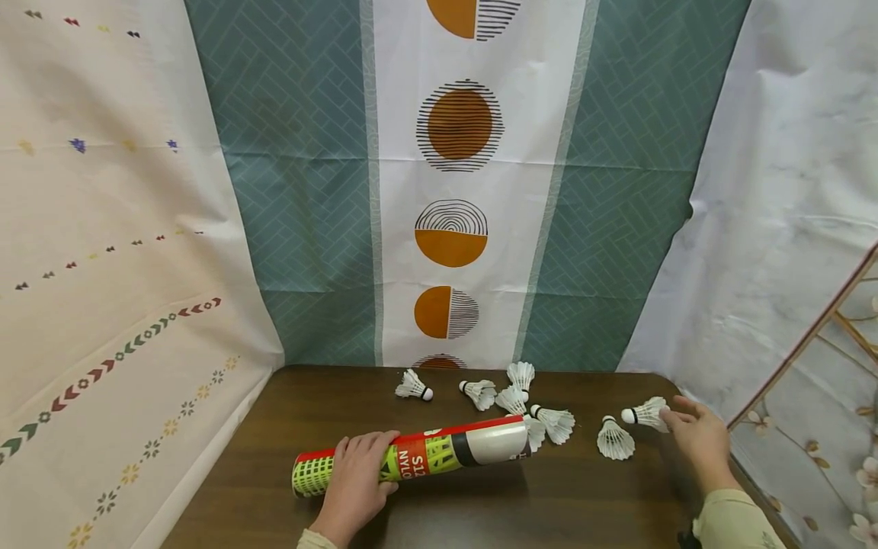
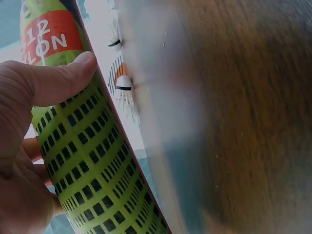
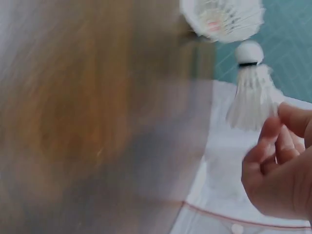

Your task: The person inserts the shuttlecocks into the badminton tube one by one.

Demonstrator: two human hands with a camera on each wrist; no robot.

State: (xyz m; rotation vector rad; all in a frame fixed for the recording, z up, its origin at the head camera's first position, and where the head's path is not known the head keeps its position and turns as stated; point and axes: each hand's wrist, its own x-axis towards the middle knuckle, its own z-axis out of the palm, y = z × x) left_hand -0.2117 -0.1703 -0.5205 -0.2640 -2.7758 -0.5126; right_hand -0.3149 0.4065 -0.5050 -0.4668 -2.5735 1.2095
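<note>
Left hand [image 1: 355, 482] is gripping printed tube [image 1: 473, 446], latticed end [image 1: 312, 476] pointing toward left edge of desk [image 1: 583, 503]; right hand [image 1: 701, 441] is pinching a shuttlecock [image 1: 647, 414] by its skirt near right edge. Other shuttlecocks [image 1: 414, 386] are lying toward far edge.

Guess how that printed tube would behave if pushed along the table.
The tube would probably roll, given its rounded sides. Its shiny surface may be slippery. It seems stiff, running straight beyond the left hand gripping it.

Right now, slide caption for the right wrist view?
Right hand pinches a white shuttlecock by its open end; another shuttlecock lies nearby on the brown table.
</note>
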